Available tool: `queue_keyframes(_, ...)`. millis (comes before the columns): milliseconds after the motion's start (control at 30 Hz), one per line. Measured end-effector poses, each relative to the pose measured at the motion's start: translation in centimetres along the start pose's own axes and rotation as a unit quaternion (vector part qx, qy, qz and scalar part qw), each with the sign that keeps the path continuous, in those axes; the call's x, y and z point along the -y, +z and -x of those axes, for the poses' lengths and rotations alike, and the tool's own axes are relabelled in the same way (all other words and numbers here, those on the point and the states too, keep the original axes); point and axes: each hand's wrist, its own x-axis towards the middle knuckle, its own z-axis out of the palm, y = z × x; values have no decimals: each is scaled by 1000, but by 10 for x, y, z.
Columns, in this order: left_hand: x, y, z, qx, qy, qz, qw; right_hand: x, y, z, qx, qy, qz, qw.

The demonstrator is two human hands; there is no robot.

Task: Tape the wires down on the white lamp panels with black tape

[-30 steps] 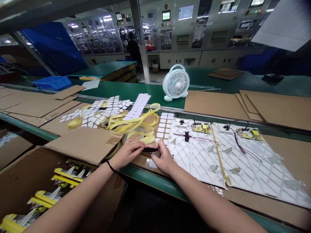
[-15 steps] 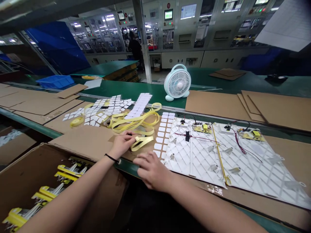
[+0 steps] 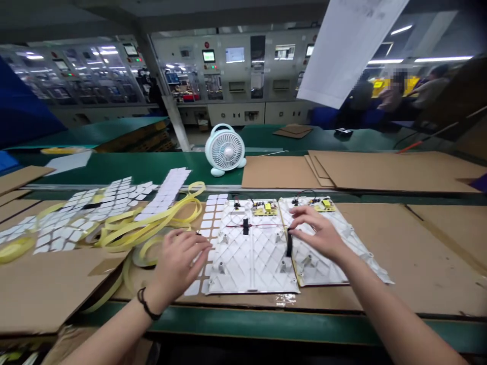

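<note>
Over ribbed white panels (image 3: 266,261), near adjoining edges, right hand (image 3: 319,234) pinches black strip (image 3: 289,246); left hand (image 3: 178,261), grip unclear; cardboard (image 3: 411,253) extends rightward.

A thin black band (image 3: 145,305) circles the left wrist (image 3: 155,298). The left hand (image 3: 179,261) and right hand (image 3: 317,234) are bare.

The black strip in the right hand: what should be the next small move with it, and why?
Probably the right hand should lower the black strip onto the right panel. The left panel already has a similar black piece across its thin wires; the right panel shows none where the hand does not cover it.
</note>
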Motion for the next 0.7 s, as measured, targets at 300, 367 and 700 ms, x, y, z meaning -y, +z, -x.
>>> queue_keyframes(300, -102, 98, -149, 65, 189, 43, 979, -151, -114, 8, -207, 198, -140, 948)
queue_keyframes(367, -112, 122, -179, 72, 238, 14, 968, -164, -116, 16, -205, 233, -173, 935)
queue_keyframes(700, -119, 195, -232, 123, 297, 9, 947, -162, -108, 16, -230, 340, -127, 903)
